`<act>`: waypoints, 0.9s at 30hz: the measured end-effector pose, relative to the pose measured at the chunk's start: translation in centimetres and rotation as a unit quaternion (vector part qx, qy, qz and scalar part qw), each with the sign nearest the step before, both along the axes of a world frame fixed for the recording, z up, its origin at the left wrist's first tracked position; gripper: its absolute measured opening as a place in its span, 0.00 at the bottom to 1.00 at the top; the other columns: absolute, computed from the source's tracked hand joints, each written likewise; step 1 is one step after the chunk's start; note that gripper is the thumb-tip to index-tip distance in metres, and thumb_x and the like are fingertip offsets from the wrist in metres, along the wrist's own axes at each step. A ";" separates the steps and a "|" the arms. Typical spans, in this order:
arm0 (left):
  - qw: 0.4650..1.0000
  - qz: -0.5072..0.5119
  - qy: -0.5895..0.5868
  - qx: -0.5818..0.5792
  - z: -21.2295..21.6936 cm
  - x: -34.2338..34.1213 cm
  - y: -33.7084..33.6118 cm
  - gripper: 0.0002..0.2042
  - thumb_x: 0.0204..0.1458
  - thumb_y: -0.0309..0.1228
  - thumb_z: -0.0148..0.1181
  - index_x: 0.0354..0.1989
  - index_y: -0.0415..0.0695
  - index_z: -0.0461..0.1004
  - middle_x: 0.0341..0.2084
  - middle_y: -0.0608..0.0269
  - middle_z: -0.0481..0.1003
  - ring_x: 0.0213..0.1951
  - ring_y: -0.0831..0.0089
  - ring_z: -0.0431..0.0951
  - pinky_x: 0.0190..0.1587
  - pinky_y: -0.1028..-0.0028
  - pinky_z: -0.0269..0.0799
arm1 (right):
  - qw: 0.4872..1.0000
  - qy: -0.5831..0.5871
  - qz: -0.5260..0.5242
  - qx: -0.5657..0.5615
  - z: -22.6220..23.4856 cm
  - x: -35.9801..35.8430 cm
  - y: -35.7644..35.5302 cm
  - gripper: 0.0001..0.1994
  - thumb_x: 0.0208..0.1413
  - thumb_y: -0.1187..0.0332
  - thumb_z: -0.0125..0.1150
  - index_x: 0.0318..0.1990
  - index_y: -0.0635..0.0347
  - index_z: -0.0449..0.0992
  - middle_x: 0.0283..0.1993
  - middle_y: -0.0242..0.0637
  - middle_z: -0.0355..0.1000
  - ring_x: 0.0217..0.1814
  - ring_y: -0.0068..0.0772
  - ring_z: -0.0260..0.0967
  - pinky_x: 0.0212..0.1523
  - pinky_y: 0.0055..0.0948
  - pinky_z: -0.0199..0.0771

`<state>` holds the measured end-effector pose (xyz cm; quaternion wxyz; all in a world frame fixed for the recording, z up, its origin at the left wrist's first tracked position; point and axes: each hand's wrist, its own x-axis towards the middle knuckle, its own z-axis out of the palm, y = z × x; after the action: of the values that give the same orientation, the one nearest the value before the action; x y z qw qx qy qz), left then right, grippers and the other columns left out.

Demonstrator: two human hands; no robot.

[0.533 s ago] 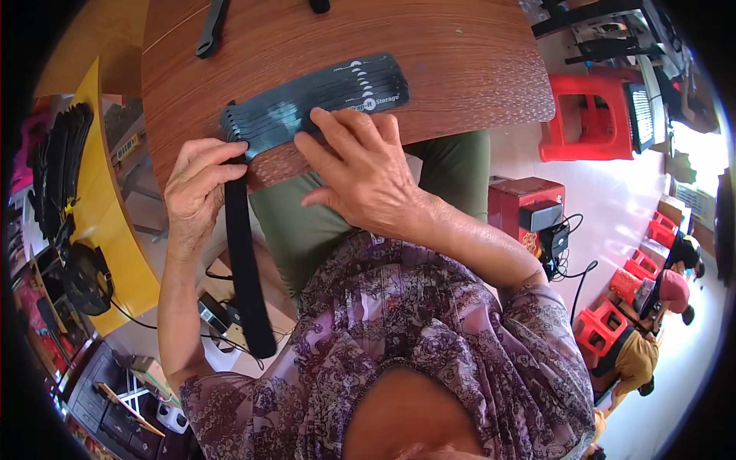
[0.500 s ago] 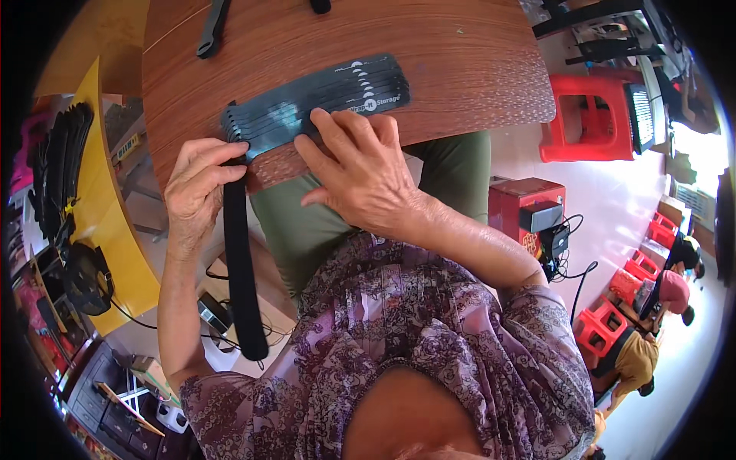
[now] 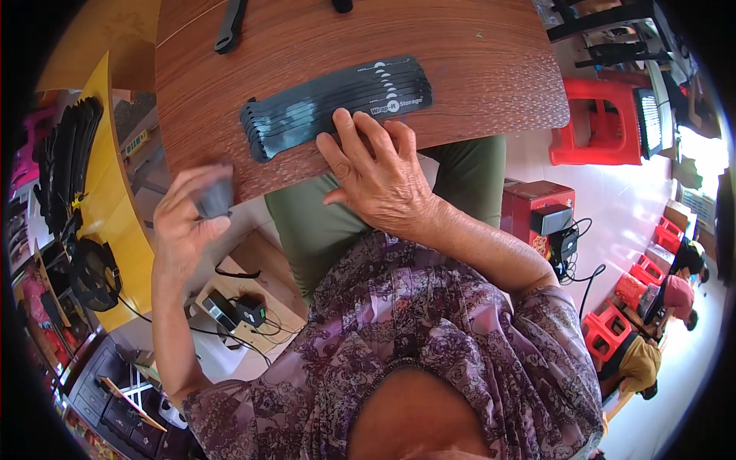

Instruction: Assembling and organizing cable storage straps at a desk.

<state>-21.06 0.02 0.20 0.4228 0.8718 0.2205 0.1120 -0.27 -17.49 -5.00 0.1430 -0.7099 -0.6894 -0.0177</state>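
left hand (image 3: 182, 218) has moved outward and toward the body, away from the strap stack (image 3: 337, 103). its thumb and fingers hold a dark piece (image 3: 217, 198), too blurred to tell its shape. the right hand (image 3: 383, 175), fingers loosely spread, rests its fingertips at the stack's near edge. the stack lies flat on the table (image 3: 491, 57); a dark strip (image 3: 231, 27) lies beyond it.

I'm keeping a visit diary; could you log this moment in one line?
left hand: holding blurred dark piece | right hand: resting on strap stack | strap stack: on table
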 end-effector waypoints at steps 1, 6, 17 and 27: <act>0.998 0.032 0.032 -0.037 0.0 -0.9 -0.4 0.13 0.40 0.33 0.66 0.32 0.37 0.76 0.33 0.57 0.76 0.40 0.63 0.74 0.41 0.70 0.69 | 1.000 0.011 0.008 0.008 0.0 0.1 0.0 0.37 0.35 0.52 0.64 0.55 0.60 0.63 0.60 0.48 0.55 0.57 0.42 0.54 0.51 0.44 0.54; 0.991 0.100 0.036 -0.086 0.3 -1.4 -4.5 0.10 0.39 0.29 0.66 0.26 0.35 0.74 0.25 0.60 0.74 0.28 0.70 0.74 0.34 0.76 0.69 | 0.992 0.099 0.028 0.077 0.7 1.1 -0.6 0.34 0.34 0.55 0.66 0.51 0.63 0.67 0.57 0.48 0.60 0.54 0.43 0.58 0.50 0.43 0.56; 0.984 -0.024 0.053 -0.170 -0.7 0.5 -10.0 0.05 0.35 0.18 0.61 0.20 0.35 0.70 0.23 0.56 0.74 0.25 0.75 0.74 0.24 0.77 0.66 | 0.799 0.580 0.088 0.133 4.3 0.5 -3.0 0.11 0.44 0.72 0.67 0.34 0.68 0.74 0.30 0.37 0.72 0.26 0.29 0.68 0.29 0.28 0.66; 0.878 0.036 0.034 -0.475 -0.6 0.8 -11.7 0.11 0.53 0.29 0.56 0.38 0.31 0.73 0.26 0.54 0.77 0.22 0.71 0.77 0.28 0.76 0.74 | 0.611 0.769 -0.169 0.085 3.9 1.6 -5.3 0.05 0.50 0.72 0.62 0.26 0.64 0.74 0.23 0.30 0.72 0.23 0.13 0.64 0.23 0.15 0.65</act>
<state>-20.23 -11.63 -0.44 0.7741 0.5607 0.2931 -0.0205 1.30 -22.84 -1.06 0.6750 -0.5514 -0.1896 0.4521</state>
